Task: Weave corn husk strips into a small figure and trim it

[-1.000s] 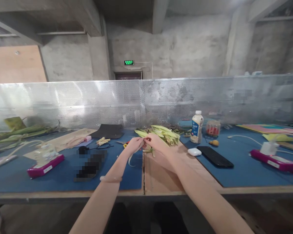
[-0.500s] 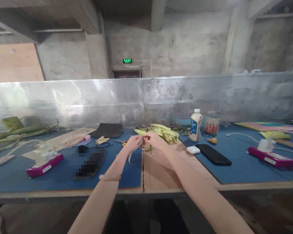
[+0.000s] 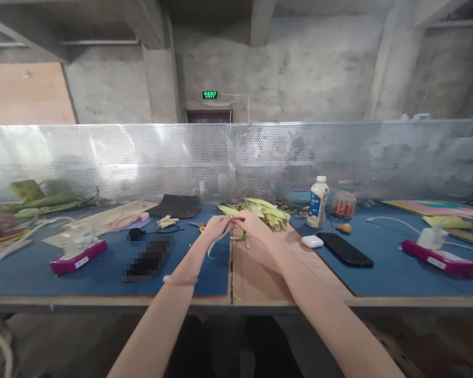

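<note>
My left hand (image 3: 217, 227) and my right hand (image 3: 247, 222) meet fingertip to fingertip above the seam in the tabletop. Both are closed in a pinch. A thin pale strip of corn husk (image 3: 210, 250) hangs below my left hand, its upper end hidden between the fingers. Right behind my hands lies a pile of green-yellow corn husks (image 3: 270, 211). Small husk scraps (image 3: 243, 241) rest on the bare wood beneath my right hand. Scissors with yellow handles (image 3: 201, 227) lie partly hidden beyond my left hand.
On the right stand a bottle (image 3: 317, 202) and a glass jar (image 3: 343, 203), with a white earphone case (image 3: 312, 241) and a black phone (image 3: 345, 250) in front. Purple power strips (image 3: 79, 257) flank both sides. A perforated metal screen (image 3: 161, 157) runs along the back.
The view has shifted slightly, moving the scene a little to the right. My hands stay pinched together with the husk strip. At the far left, a blurred hand-like shape and yellow items have come into view.
</note>
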The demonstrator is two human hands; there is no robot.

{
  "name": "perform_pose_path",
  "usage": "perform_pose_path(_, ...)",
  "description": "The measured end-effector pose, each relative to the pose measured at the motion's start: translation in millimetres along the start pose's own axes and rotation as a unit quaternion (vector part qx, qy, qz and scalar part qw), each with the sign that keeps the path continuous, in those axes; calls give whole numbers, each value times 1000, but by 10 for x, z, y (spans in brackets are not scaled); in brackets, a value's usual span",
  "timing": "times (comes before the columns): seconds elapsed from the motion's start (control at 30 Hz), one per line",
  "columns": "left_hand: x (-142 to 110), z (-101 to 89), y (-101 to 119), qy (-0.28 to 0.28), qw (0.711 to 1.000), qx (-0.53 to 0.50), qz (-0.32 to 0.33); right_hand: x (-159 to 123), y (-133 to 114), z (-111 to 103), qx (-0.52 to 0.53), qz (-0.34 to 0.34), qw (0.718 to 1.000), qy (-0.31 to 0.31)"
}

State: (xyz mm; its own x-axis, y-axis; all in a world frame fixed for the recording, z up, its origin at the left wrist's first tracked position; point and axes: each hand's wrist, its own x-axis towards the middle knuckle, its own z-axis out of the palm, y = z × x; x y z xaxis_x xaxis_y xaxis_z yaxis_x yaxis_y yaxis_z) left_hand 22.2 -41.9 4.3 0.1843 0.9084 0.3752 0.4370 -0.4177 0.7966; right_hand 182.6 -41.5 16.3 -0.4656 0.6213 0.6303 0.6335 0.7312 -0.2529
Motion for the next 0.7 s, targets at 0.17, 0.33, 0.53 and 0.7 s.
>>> perform_pose_path(0.17, -25, -37, 49, 2, 1000, 5, -9, -10, 23, 26, -10, -9, 1000, 1)
perform_pose_path(0.33, -48, -38, 76, 0, 1000, -3, -12, -25, 42, 34, -21, -9, 1000, 5)
perform_pose_path(0.53, -32, -15, 11, -22, 999, -23, -21, -35, -24, -7, -39, 4, 999, 8)
perform_pose_path(0.7, -10, -14, -32, -32, 998, -40, -21, -51, -77, -33, -56, -3, 998, 4)
